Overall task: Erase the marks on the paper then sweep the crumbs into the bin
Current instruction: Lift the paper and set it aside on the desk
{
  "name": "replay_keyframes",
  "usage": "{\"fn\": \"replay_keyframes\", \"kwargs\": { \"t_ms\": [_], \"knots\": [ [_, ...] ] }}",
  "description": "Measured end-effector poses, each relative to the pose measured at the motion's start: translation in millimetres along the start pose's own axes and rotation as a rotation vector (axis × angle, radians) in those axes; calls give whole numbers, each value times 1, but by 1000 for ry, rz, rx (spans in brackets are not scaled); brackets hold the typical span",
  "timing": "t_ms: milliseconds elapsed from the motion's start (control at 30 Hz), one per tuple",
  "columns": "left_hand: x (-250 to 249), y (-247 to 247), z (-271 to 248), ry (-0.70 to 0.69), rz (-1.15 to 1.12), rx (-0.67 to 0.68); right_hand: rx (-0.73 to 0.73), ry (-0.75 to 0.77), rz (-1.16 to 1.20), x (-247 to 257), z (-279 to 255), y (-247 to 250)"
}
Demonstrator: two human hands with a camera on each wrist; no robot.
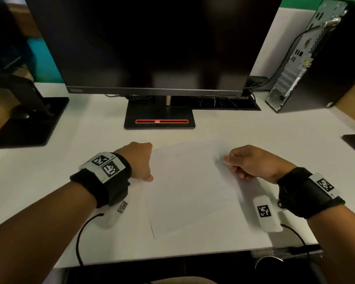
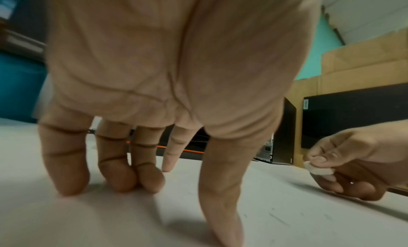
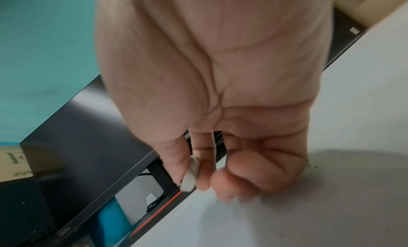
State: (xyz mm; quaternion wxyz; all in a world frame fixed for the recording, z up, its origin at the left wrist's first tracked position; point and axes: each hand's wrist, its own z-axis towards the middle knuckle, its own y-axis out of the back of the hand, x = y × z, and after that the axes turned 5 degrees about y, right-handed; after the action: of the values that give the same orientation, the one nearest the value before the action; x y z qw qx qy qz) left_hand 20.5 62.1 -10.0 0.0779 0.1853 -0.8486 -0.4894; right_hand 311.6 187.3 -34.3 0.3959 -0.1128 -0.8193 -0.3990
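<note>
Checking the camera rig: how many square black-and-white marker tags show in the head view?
5. Two sit side by side on the left wristband, one on the white unit under that wrist, one on the right wristband, one on the white unit beside it. Others may be hidden.

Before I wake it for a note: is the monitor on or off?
Off, it seems: the monitor screen is uniformly dark, with no image showing.

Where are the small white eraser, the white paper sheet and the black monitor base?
small white eraser (image 2: 318, 168), left wrist view, exposed end.
white paper sheet (image 1: 189, 193), head view, centre.
black monitor base (image 1: 159, 113), head view, top plate.
</note>
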Motion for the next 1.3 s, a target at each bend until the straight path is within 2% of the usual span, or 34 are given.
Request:
{"fn": "replay_keyframes", "kwargs": {
  "t_ms": [100, 300, 500, 633, 800, 967, 1300],
  "knots": [
    [-4, 3, -2, 26, -4, 11, -85, 19, 27, -6, -1, 3],
    [-11, 5, 1, 69, -41, -9, -159, 55, 26, -16, -3, 10],
    [-16, 11, 2, -128, -351, -192, -333, 143, -11, -20, -9, 24],
    [-24, 29, -8, -308, -420, -358, -379, 275, 111, -16, -10, 34],
    [-30, 53, -25, -389, -509, -548, -545, 421, 296, -8, -11, 52],
    [-38, 58, -29, -339, -632, -654, -729, 538, 213, 1, -22, 67],
    [-52, 51, -27, -311, -721, -726, -804, 581, 95, 6, -40, 81]
  ]
}}
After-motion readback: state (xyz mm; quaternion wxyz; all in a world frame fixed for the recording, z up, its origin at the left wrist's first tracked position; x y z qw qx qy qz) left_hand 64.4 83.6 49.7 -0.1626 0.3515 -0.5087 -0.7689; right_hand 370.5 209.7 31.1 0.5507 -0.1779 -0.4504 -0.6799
